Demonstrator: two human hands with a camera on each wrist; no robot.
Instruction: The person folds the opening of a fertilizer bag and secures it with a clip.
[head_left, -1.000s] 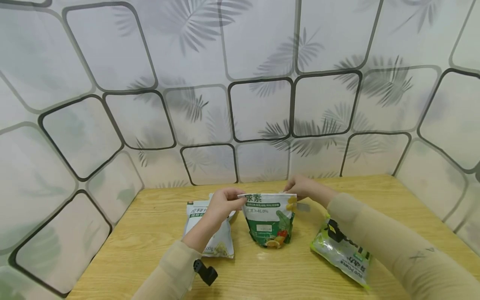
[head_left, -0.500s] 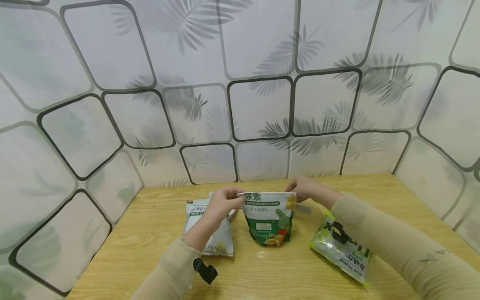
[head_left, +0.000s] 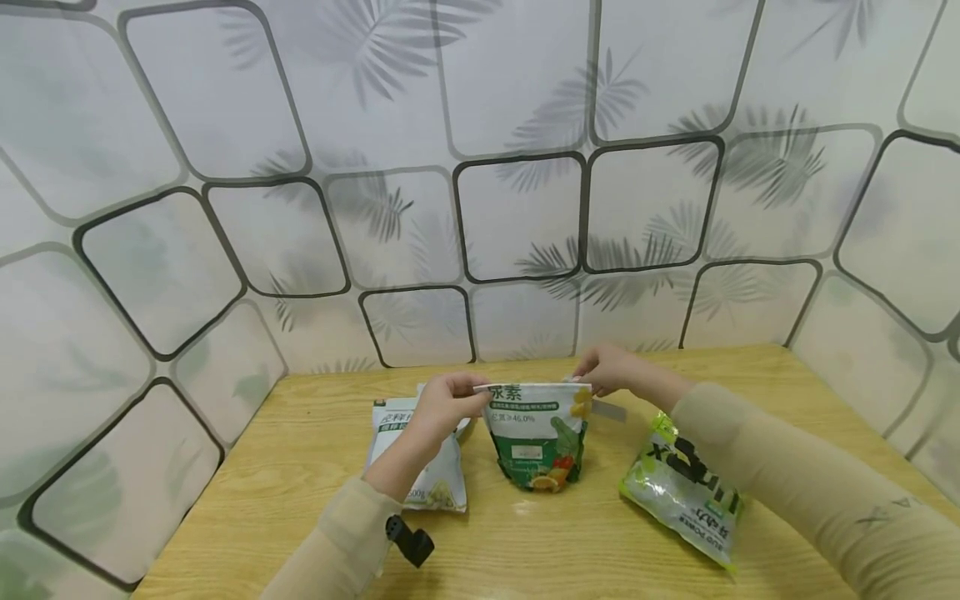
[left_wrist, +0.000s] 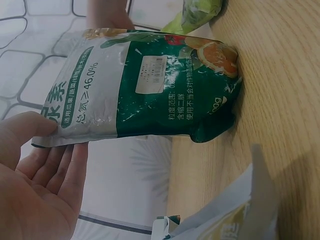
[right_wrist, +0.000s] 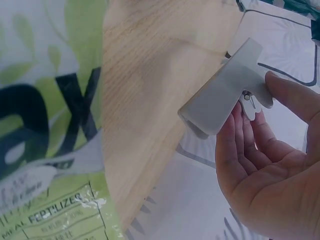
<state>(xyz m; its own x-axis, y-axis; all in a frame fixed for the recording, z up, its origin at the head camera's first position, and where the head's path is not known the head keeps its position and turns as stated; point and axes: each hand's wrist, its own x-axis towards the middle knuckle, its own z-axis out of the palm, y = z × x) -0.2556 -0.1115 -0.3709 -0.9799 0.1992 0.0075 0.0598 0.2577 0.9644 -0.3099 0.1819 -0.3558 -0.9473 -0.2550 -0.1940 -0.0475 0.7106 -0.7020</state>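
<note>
A green and white fertilizer pouch (head_left: 532, 450) stands upright on the table with its top edge pulled flat. My left hand (head_left: 441, 410) pinches that edge at the left corner, thumb in front and fingers behind, as the left wrist view (left_wrist: 50, 165) shows. Just past the right top corner, my right hand (head_left: 617, 372) holds a pale grey bag clip (right_wrist: 225, 92), pinching its handles between thumb and fingers in the right wrist view. The clip's long bar sits apart from the pouch in the head view. Part of the right hand is hidden behind the pouch's top.
A white pouch (head_left: 435, 479) lies on the left, partly covered by my left forearm. On the right lies a green and silver fertilizer bag (head_left: 682, 504), its far side under my right sleeve. The wooden table (head_left: 555, 550) ends at a patterned cloth backdrop (head_left: 525, 325).
My right hand and sleeve have shifted slightly to the right with the bag clip, uncovering more of the green and silver bag. My left hand and the pouch have hardly moved.
</note>
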